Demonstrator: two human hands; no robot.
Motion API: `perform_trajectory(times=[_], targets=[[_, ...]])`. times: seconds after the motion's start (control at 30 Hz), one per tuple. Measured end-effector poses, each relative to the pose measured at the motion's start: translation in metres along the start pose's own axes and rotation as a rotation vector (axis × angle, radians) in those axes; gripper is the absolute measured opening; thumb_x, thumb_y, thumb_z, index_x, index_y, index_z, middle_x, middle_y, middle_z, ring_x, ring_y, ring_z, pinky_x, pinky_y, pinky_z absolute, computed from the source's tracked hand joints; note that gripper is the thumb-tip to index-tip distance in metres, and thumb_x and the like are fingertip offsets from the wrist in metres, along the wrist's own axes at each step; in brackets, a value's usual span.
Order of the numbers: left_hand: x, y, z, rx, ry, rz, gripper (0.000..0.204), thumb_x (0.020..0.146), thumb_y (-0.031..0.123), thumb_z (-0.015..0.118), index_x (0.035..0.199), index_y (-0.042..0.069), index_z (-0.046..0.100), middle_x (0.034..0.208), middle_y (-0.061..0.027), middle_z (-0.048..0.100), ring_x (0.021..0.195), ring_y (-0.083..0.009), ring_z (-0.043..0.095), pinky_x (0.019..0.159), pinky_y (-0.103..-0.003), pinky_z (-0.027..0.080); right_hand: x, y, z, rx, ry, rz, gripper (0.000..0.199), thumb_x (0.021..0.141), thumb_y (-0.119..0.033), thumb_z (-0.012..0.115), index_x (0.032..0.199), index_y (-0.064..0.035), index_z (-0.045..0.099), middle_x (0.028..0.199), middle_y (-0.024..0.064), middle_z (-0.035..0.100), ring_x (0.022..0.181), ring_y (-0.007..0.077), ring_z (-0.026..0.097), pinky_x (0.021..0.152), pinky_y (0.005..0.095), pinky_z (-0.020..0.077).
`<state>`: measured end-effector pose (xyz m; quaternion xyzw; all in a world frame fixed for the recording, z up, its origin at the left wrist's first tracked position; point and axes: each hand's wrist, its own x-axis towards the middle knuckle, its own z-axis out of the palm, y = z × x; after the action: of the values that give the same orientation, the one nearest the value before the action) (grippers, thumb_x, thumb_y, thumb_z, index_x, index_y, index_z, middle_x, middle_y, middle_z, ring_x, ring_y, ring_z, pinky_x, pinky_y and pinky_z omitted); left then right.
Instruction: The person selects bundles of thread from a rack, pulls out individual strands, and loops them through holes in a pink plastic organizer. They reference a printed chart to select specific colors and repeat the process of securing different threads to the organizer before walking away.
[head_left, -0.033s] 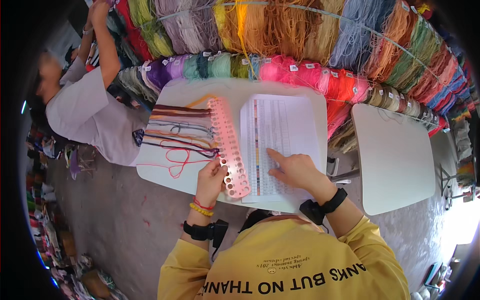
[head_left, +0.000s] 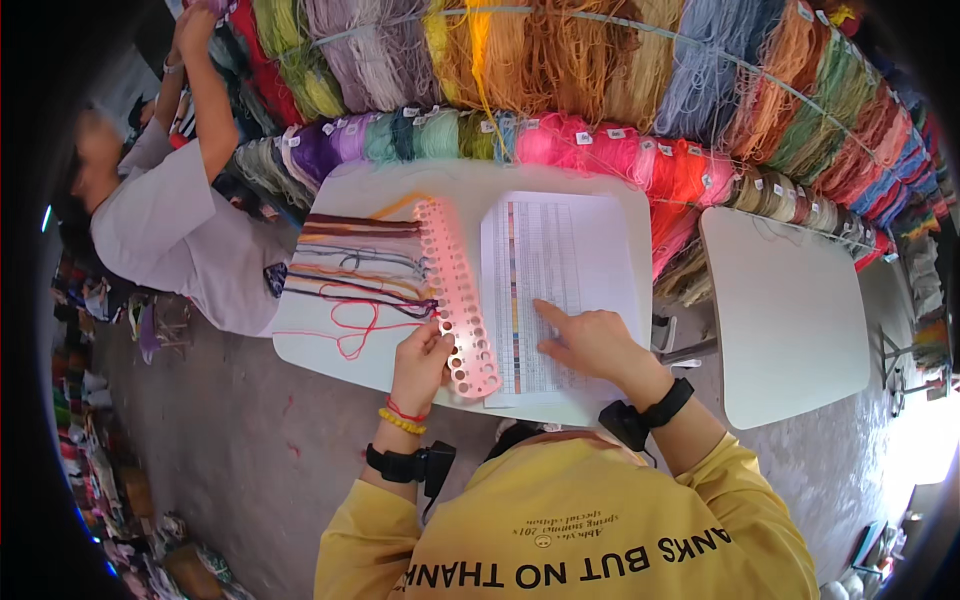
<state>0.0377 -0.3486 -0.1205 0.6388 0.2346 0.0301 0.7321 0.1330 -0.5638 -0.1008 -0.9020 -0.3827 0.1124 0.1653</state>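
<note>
A long pink thread card (head_left: 457,300) with rows of round holes lies slantwise on the white table (head_left: 360,190). Skeins of brown, grey, orange and dark embroidery thread (head_left: 360,258) hang from its upper holes and stretch to the left. Below them a loose red thread (head_left: 372,315) loops over the tabletop, with one end running toward my fingers. My left hand (head_left: 420,365) is closed in a pinch at the card's lower left edge. To the right lies a printed chart (head_left: 600,260) with a coloured strip. My right hand (head_left: 598,345) rests on it, index finger stretched out near that strip.
Hanks of coloured yarn (head_left: 560,60) hang in a dense row behind the table, above smaller tagged bundles (head_left: 550,140). A second white table (head_left: 795,320) stands at the right. At the left, a person in a pale shirt (head_left: 160,210) reaches up to the yarn.
</note>
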Motion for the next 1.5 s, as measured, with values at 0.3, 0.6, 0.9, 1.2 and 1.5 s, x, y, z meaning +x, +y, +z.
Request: perform_trajectory(times=[0.3,0.6,0.9,1.2,1.5], targets=[[0.006,0.002,-0.009,0.051,-0.144,0.006,0.015,0.081,0.005,0.050,0.094,-0.002,0.053,0.068,-0.0026,0.054,0.054,-0.0069,0.052,0.044,-0.017,0.040,-0.008,-0.004,0.003,-0.031,0.009,0.092,0.051,0.075,-0.033,0.054,0.119,-0.0114,0.040,0.065,0.0145,0.059,0.061,0.0295,0.059,0.056,0.0401,0.0454],[0.021,0.013,-0.027,0.166,-0.341,-0.013,0.013,0.081,0.008,0.051,0.087,-0.003,0.053,0.065,-0.0033,0.056,0.051,-0.0067,0.053,0.043,-0.018,0.040,-0.003,-0.019,0.006,0.013,0.008,0.228,0.051,0.075,-0.033,0.054,0.121,-0.0154,0.039,0.068,0.0153,0.060,0.064,0.0309,0.059,0.060,0.0403,0.0456],[0.049,0.010,-0.043,0.256,-0.456,0.019,0.014,0.081,0.010,0.052,0.078,-0.003,0.048,0.063,-0.0053,0.054,0.052,-0.0104,0.056,0.043,-0.022,0.044,0.002,-0.033,0.007,0.059,0.020,0.420,0.044,0.075,-0.031,0.054,0.118,-0.0221,0.045,0.072,0.0129,0.061,0.067,0.0297,0.059,0.063,0.0394,0.0455],[0.054,0.012,-0.045,0.326,-0.499,0.004,0.017,0.081,0.010,0.052,0.089,-0.005,0.050,0.065,-0.0056,0.054,0.056,-0.0115,0.058,0.045,-0.023,0.047,0.004,-0.033,0.012,0.095,0.109,0.442,0.037,0.077,-0.030,0.051,0.113,-0.0256,0.049,0.069,0.0123,0.060,0.067,0.0299,0.058,0.064,0.0388,0.0451],[0.050,0.026,-0.045,0.675,-0.462,0.204,0.017,0.076,0.015,0.057,0.078,-0.001,0.054,0.060,-0.0072,0.056,0.052,-0.0142,0.056,0.048,-0.026,0.045,0.003,-0.034,0.013,0.100,0.143,0.451,0.033,0.078,-0.030,0.050,0.111,-0.0251,0.051,0.067,0.0118,0.060,0.065,0.0296,0.058,0.062,0.0386,0.0455]])
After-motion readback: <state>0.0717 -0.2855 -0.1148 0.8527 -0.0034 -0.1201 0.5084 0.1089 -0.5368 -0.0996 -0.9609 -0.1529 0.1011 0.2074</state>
